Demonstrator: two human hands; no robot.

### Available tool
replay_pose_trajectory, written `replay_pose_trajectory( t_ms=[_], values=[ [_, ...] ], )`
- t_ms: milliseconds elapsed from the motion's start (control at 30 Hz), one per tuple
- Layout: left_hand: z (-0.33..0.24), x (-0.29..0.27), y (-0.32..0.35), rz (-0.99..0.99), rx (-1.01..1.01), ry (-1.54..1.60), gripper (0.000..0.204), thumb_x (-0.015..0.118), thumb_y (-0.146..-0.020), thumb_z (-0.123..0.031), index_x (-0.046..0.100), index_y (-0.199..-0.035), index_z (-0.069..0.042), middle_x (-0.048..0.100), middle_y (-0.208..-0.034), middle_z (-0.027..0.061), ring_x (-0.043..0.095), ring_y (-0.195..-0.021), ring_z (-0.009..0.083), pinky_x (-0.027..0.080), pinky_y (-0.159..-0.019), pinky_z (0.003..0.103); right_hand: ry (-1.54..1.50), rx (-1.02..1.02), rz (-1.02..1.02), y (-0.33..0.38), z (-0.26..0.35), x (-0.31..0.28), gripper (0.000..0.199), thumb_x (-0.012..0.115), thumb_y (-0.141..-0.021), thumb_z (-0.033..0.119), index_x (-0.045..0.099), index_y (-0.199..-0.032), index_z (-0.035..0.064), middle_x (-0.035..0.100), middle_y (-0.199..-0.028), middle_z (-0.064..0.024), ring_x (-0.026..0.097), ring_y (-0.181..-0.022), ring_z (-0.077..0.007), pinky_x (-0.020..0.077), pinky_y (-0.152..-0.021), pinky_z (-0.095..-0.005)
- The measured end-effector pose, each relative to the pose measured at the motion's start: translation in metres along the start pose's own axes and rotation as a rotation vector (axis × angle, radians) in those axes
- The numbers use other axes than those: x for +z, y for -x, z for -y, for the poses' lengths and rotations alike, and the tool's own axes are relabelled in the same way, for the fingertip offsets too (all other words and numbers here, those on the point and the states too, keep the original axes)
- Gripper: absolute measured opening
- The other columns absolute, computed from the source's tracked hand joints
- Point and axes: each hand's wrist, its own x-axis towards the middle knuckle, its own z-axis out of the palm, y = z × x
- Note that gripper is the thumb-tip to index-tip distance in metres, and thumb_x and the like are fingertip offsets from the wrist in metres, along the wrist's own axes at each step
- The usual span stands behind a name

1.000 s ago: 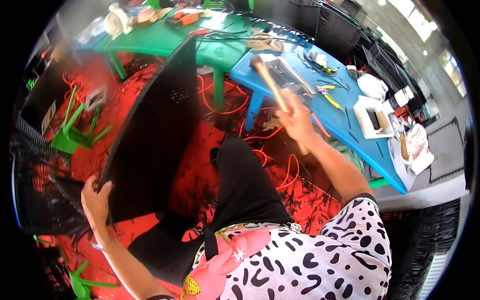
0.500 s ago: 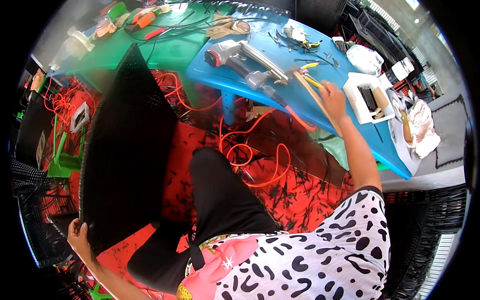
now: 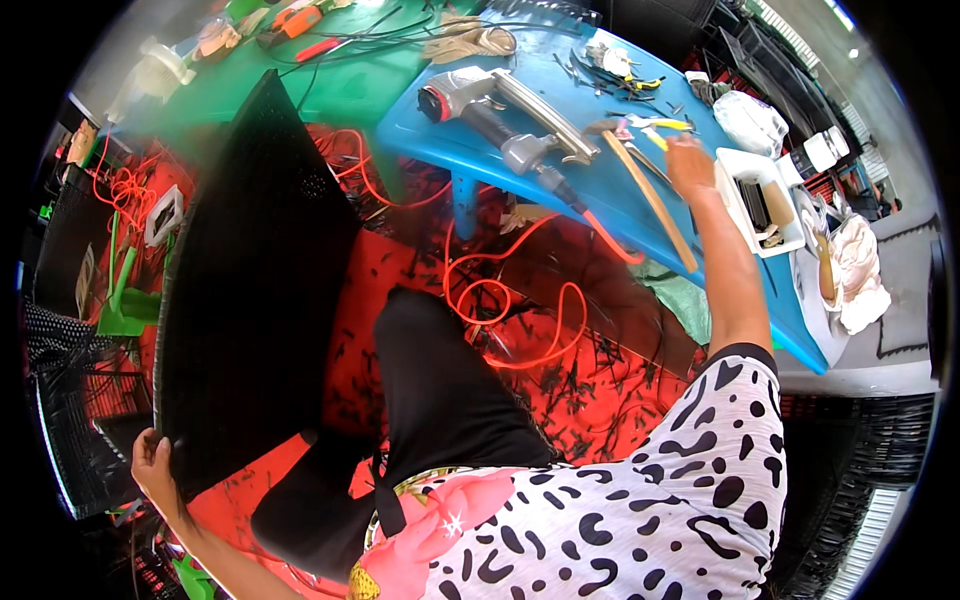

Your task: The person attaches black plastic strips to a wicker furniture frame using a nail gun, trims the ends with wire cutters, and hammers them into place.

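A large black woven panel [image 3: 260, 290] stands upright on the left. My left hand [image 3: 152, 465] is closed on its lower left edge, thumb and fingers on either side. Over the blue table my right hand [image 3: 690, 165] is stretched far out, its fingers slightly blurred and bent onto the handles of yellow-handled pliers [image 3: 672, 124]. The pliers' jaws are hard to make out. Beside that hand lies a hammer [image 3: 655, 205] with a wooden handle. Left of the hammer rests a grey pneumatic nail or staple gun [image 3: 505, 120], joined to an orange air hose [image 3: 605, 240].
The blue table [image 3: 410, 130] also bears a white box [image 3: 730, 190], a plastic bag [image 3: 750, 122] and black strip scraps. A green table [image 3: 340, 90] adjoins it, with an orange tool [image 3: 297, 22]. Coiled hose and scraps cover the red floor [image 3: 380, 260].
My right hand has moved farther out and right, and the yellow-handled pliers have shifted away from the hammer with it. My left hand keeps hold of the panel. The view has shifted slightly.
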Motion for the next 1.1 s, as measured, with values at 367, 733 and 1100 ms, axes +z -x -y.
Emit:
replay_pose_trajectory(
  t_ms=[367,733,1100],
  values=[
    [-0.050,0.024,0.026,0.029,0.134,0.056,0.048,0.062,-0.076,-0.011,0.053,-0.121,0.002,0.061,-0.105,0.0099,0.057,-0.099,0.0189,0.042,-0.090,0.030,-0.939,-0.350,-0.425,0.017,0.195,-0.162,0.021,0.063,-0.078,0.005,0.059,-0.098,-0.0007,0.059,-0.083,-0.0149,0.058,-0.076,-0.0323,0.0460,-0.065,-0.0395],
    [-0.050,0.046,0.043,-0.043,0.319,0.230,0.026,0.060,-0.086,-0.023,0.064,-0.090,0.002,0.060,-0.078,0.0041,0.054,-0.070,0.0079,0.045,-0.064,0.025,-1.338,-1.137,-0.504,0.149,0.513,-0.303,0.016,0.065,-0.074,0.009,0.050,-0.080,0.0050,0.047,-0.074,-0.0105,0.053,-0.071,-0.0280,0.0440,-0.059,-0.0388],
    [-0.059,0.041,0.055,-0.069,0.209,0.345,0.027,0.059,-0.088,-0.024,0.062,-0.083,0.003,0.054,-0.062,0.0025,0.046,-0.057,0.0094,0.039,-0.054,0.027,-1.132,-1.198,-0.696,0.129,0.520,-0.339,0.091,0.084,-0.047,0.032,0.044,-0.124,0.0039,0.048,-0.117,-0.0143,0.041,-0.117,-0.0340,0.0339,-0.094,-0.0451]
  ],
)
